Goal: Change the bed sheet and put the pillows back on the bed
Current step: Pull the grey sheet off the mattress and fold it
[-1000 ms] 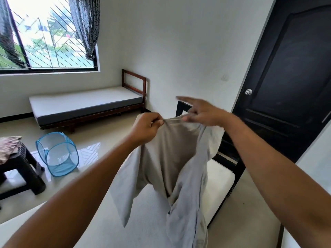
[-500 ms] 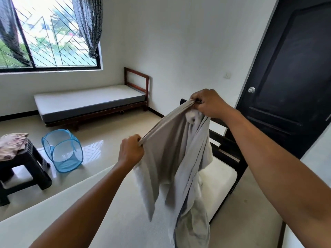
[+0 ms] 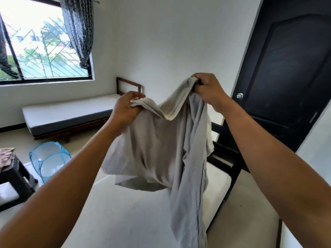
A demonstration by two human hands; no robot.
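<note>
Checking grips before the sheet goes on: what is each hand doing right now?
Left hand: closed, gripping the grey sheet at its top edge.
Right hand: closed, gripping a bunched part of the same sheet.

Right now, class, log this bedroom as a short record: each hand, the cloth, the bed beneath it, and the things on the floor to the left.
Left grip: left hand grips the bunched edge of the pale grey cloth sheet
Right grip: right hand grips the same edge, higher up
Cloth state: hangs crumpled above the bare white mattress, not spread
Mattress cover: none
Floor, left: blue mesh laundry basket; black plastic stool
</note>
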